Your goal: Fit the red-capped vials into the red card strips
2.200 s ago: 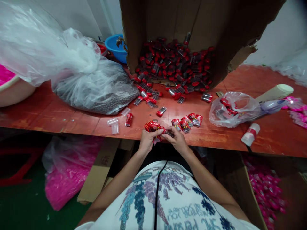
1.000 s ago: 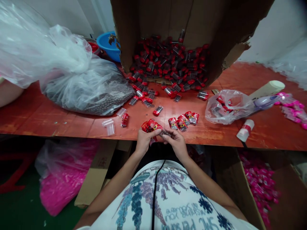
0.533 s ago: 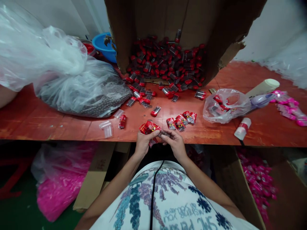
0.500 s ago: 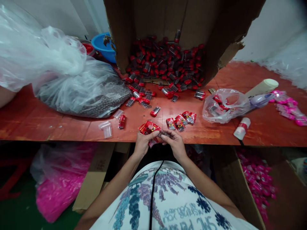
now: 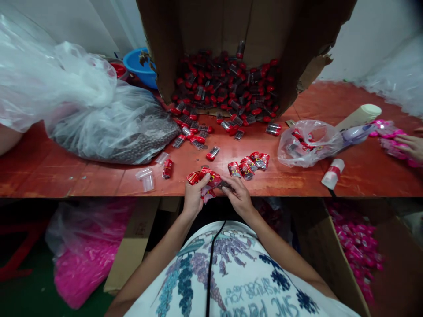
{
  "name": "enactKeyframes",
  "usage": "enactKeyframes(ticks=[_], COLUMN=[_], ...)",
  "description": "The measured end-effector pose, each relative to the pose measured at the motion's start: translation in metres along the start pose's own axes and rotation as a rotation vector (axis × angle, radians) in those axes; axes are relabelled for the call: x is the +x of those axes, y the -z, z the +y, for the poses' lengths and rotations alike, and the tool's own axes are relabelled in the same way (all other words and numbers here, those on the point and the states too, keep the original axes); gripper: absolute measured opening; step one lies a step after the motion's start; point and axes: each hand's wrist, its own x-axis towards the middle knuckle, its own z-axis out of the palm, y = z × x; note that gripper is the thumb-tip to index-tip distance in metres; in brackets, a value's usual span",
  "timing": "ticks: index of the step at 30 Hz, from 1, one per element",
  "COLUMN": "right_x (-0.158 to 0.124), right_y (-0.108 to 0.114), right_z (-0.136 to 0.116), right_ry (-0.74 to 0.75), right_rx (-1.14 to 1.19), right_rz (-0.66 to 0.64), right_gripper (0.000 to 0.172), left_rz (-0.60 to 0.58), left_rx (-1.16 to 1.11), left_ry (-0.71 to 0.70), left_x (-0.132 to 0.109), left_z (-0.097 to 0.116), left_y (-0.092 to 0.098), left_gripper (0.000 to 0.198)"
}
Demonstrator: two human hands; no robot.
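Note:
At the table's front edge, my left hand is closed on a bunch of red printed wrappers, thumb on top. My right hand pinches a small clear tube of dark beads at the wrappers' right side. Fingers cover much of the tube, so I cannot tell how far it sits inside a wrapper. Just beyond lies a red-capped tube of dark beads. Several wrapped tubes lie to the right. On the left are a roll of red wrappers and empty clear tubes.
A torn cardboard box full of red-capped tubes stands at the back. Left of it slumps a clear bag of dark beads. Rightward are a small plastic bag, a white roll and another person's hand at pink pieces.
The wrappers and tube have come closer together between my hands, and the tube shows less. Another person's hand has appeared at the right edge. The view has shifted slightly.

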Motion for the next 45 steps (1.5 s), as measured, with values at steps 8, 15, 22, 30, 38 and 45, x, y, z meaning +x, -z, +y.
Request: enactKeyframes(ticks=[8, 15, 22, 30, 38, 45], right_x=[-0.002, -0.005, -0.006, -0.003, 0.004, 0.014], right_y=[-0.006, -0.015, -0.011, -0.009, -0.015, -0.022], right_z=[0.004, 0.009, 0.002, -0.008, -0.007, 0.007], right_ry=[-0.058, -0.215, -0.123, -0.392, -0.117, -0.333], right_rx=[0.159, 0.386, 0.241, 0.623, 0.275, 0.722], right_rz=[0.104, 0.127, 0.236, 0.167, 0.311, 0.250], right_gripper=[0.033, 0.032, 0.023, 0.030, 0.017, 0.034], left_rz=[-0.061, -0.089, -0.141, -0.218, -0.054, -0.072], left_rx=[0.024, 0.229, 0.249, 0.188, 0.145, 0.144], left_ry=[-0.009, -0.044, -0.020, 0.073, 0.009, 0.028], left_x=[-0.008, -0.007, -0.004, -0.007, -0.009, -0.002], left_z=[-0.005, -0.005, -0.004, -0.001, 0.001, -0.006], left_y=[-0.005, -0.005, -0.005, -0.004, -0.014, -0.017], left_gripper=[0.027, 0.024, 0.025, 0.023, 0.021, 0.031])
